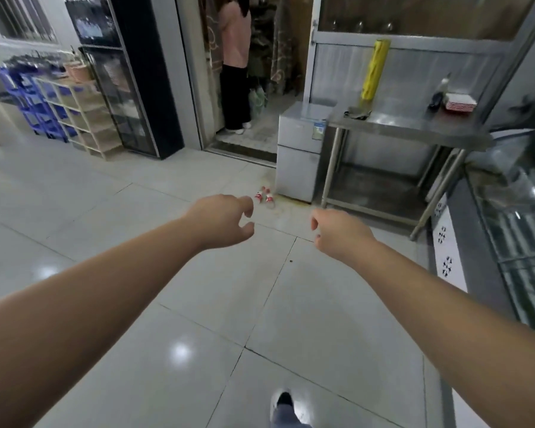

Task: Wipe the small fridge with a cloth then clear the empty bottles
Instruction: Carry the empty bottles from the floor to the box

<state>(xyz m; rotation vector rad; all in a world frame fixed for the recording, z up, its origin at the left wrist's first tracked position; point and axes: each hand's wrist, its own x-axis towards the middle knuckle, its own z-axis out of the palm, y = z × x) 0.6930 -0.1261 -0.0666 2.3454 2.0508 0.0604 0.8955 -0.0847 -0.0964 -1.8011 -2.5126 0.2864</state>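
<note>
**Entry: approach to the fridge, nothing in hand**

Step in hand: by my reading, the walk-up; wiping is not yet begun. You stand on the tiled floor [136,186], both forearms stretched forward.

- Left hand [221,220]: held out at mid-height, fingers loosely curled, grip holding nothing.
- Right hand [342,231]: level with the left and near it, fingers loosely curled under, grip likewise holding nothing.
- Small fridge [300,156]: ahead on the floor, just beside the left end of the steel desk [414,128].
- Cloth [357,113]: crumpled on the desk top, near the fridge end, below a yellow roll [375,71].
- Bottles [264,197]: two with red labels, lying on the floor just beside the fridge's front corner.
- Another person [235,63]: standing in the doorway behind.

Next move calls for closing the gap and taking the cloth first; the bottles wait until the fridge is wiped.
</note>
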